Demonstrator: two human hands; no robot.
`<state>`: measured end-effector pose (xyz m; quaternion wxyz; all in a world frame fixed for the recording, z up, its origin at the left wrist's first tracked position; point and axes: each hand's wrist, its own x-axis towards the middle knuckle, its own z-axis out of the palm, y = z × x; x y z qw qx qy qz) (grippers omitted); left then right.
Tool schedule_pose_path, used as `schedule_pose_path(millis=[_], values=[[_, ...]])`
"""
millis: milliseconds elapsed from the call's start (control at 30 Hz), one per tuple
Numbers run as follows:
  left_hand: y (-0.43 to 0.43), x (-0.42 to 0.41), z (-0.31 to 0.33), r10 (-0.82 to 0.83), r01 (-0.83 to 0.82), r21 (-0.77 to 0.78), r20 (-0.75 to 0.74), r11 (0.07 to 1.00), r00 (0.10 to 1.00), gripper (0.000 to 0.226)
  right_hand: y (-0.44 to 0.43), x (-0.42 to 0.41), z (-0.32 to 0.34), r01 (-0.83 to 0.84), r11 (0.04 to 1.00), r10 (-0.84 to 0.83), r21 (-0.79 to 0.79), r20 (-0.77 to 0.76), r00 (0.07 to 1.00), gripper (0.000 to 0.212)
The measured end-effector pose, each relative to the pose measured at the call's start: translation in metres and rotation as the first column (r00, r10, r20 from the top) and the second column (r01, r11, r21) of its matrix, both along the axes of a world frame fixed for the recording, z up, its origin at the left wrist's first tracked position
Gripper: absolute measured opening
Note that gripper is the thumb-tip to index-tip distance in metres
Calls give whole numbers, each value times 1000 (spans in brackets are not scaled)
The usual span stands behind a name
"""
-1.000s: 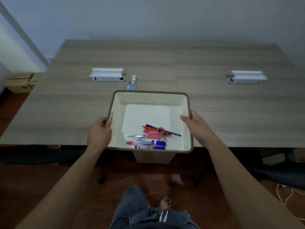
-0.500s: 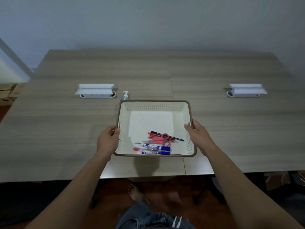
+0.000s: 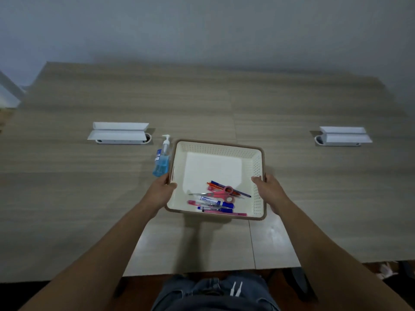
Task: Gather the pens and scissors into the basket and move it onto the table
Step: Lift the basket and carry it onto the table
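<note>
**Both arms stretched forward, hands clamped at mid-frame**

The left hand (image 3: 160,192) sits just left of centre, thumb hooked forward, fingers seemingly curled under and hidden. The right hand (image 3: 270,191) mirrors it right of centre, thumb pointing inward. Both bare forearms run diagonally down to the lower corners of the frame, wrists straight, elbows out of view.

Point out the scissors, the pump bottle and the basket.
scissors (image 3: 221,193), head view, pink handle.
pump bottle (image 3: 161,163), head view, blue body.
basket (image 3: 215,143), head view, far rim.
</note>
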<state>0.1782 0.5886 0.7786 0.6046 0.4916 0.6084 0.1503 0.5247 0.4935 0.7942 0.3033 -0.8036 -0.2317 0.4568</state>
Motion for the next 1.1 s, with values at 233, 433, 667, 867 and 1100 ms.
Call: schedule_pose_path(millis=[233, 433, 667, 867, 1100], values=[[26, 17, -14, 63, -62, -149, 7, 987, 998, 48, 54, 17, -11, -78, 995, 79, -66, 12, 997, 25], [63, 27, -29, 99, -102, -175, -26, 979, 995, 46, 94, 27, -41, -110, 983, 111, -148, -2, 994, 39], [101, 36, -53, 57, -67, -240, -45, 969, 997, 44, 132, 35, -56, -82, 973, 90, -216, 25, 996, 47], [118, 47, -59, 82, -91, -256, -45, 963, 996, 43, 154, 42, -73, -84, 969, 96, -234, 41, 995, 55], [119, 27, -78, 124, -109, -304, 28, 946, 992, 34, 158, 33, -67, -110, 961, 122, -255, 33, 992, 29]])
